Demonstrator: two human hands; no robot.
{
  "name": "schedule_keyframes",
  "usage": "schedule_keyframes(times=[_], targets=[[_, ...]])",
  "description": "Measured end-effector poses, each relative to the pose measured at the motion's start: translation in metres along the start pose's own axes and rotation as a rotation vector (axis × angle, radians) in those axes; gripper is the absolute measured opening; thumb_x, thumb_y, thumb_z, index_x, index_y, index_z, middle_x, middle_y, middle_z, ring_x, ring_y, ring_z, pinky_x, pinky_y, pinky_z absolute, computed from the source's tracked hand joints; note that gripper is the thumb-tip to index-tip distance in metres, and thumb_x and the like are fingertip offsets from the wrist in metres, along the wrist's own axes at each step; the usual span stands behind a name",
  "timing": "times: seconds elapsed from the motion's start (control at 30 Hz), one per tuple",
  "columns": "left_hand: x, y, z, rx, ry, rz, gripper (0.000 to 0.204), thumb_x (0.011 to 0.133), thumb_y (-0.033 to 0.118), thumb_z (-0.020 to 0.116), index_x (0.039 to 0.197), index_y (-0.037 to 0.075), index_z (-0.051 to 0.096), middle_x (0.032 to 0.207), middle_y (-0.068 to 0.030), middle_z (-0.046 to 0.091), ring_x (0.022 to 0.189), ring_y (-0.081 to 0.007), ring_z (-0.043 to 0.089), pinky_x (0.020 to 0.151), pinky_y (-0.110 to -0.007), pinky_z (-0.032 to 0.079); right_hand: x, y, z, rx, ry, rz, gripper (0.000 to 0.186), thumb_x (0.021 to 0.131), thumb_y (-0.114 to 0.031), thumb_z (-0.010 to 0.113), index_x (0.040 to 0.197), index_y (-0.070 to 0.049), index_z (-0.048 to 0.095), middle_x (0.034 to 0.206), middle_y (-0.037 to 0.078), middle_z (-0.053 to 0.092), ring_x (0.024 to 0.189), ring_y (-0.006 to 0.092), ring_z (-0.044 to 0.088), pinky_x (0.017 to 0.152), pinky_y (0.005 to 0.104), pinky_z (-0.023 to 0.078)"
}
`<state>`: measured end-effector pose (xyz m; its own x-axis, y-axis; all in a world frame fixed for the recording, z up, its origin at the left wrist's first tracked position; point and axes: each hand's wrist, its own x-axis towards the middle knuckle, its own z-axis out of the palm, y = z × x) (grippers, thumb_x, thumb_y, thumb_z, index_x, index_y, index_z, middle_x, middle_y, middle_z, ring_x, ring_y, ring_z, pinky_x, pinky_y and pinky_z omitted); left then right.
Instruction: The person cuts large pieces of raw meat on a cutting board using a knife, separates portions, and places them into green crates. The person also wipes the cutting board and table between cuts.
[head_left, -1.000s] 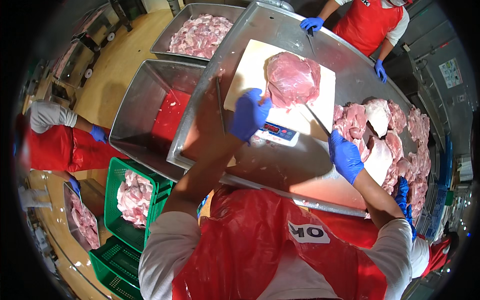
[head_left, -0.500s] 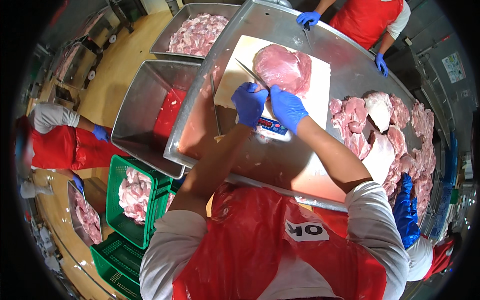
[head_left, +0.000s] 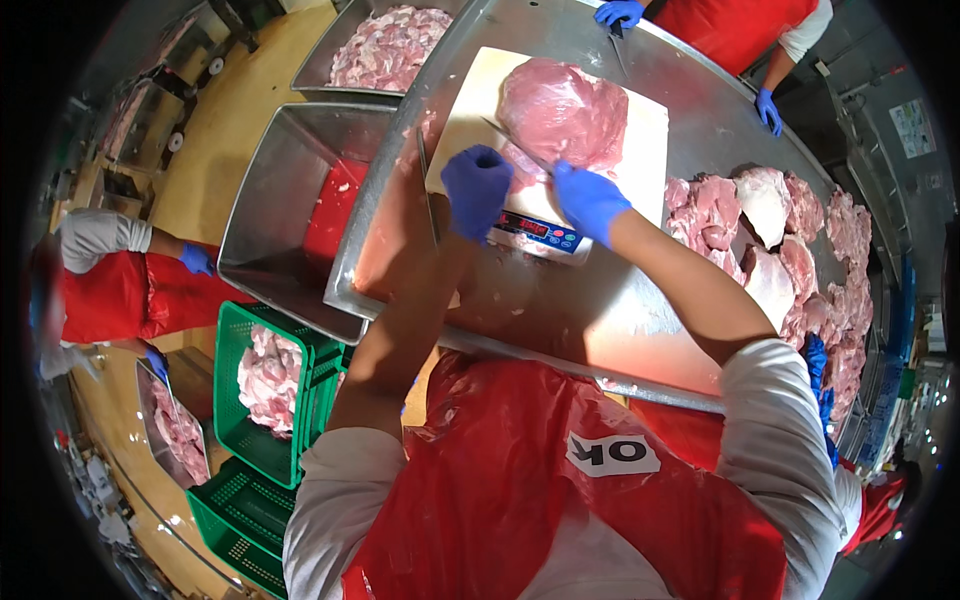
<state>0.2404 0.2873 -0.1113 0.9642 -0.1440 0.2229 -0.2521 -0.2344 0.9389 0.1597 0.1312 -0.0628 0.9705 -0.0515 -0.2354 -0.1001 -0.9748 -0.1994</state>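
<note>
My right hand, in a blue glove, grips a knife whose blade lies diagonally across the lower left edge of a large pink meat piece. The meat rests on a white cutting board, over a scale with a control panel. At the board's lower left my gloved left hand is curled closed just beside a small flap of the meat; whether it holds anything I cannot make out. A long metal rod lies along the board's left side.
Meat pieces cover the right of the steel table. A steel bin with red liquid, a meat-filled tub and green crates stand left. Co-workers in red aprons are across the table, at left and at lower right.
My right hand has swung leftward from the table's right onto the board, bringing the knife across the meat's lower left. My left hand has shifted up and slightly left, with its fingers more curled.
</note>
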Motion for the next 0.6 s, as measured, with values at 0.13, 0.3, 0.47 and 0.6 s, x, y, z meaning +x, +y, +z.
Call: schedule_keyframes(times=[0.13, 0.3, 0.47, 0.6], targets=[[-0.001, -0.005, -0.029, -0.318, -0.144, -0.220, 0.006, 0.071, 0.006, 0.062, 0.067, 0.002, 0.065, 0.060, -0.0040, 0.061, 0.056, -0.0103, 0.057, 0.054, -0.024, 0.044, -0.084, 0.044, -0.004, -0.025, -0.093, 0.048, 0.025, 0.095, -0.015, 0.038, 0.107, 0.005, 0.044, 0.095, 0.028, 0.064, 0.082, 0.0440, 0.064, 0.066, 0.0491, 0.052], [-0.041, 0.043, -0.047, -0.490, -0.329, -0.518, 0.004, 0.074, 0.002, 0.061, 0.072, 0.003, 0.065, 0.066, -0.0019, 0.060, 0.059, -0.0080, 0.053, 0.055, -0.023, 0.042, -0.144, 0.092, -0.019, -0.313, -0.187, -0.023, 0.023, 0.092, -0.008, 0.042, 0.114, -0.003, 0.043, 0.084, 0.024, 0.063, 0.070, 0.0403, 0.065, 0.057, 0.0482, 0.051], [-0.061, 0.029, -0.043, -0.802, -0.454, -0.469, 0.010, 0.076, -0.004, 0.059, 0.082, 0.004, 0.063, 0.075, 0.0009, 0.058, 0.066, -0.0076, 0.052, 0.060, -0.021, 0.042, -0.130, 0.058, -0.019, -0.278, -0.055, -0.092, 0.026, 0.090, -0.009, 0.044, 0.116, -0.005, 0.044, 0.084, 0.022, 0.063, 0.071, 0.0399, 0.065, 0.058, 0.0485, 0.051], [-0.070, 0.024, -0.049, -0.933, -0.505, -0.518, 0.011, 0.076, -0.005, 0.057, 0.080, 0.004, 0.061, 0.077, -0.0014, 0.058, 0.071, -0.0109, 0.059, 0.066, -0.023, 0.049, -0.075, 0.028, -0.008, -0.024, 0.222, -0.268, 0.015, 0.090, -0.009, 0.045, 0.103, -0.003, 0.050, 0.092, 0.020, 0.065, 0.079, 0.0380, 0.065, 0.065, 0.0481, 0.051]])
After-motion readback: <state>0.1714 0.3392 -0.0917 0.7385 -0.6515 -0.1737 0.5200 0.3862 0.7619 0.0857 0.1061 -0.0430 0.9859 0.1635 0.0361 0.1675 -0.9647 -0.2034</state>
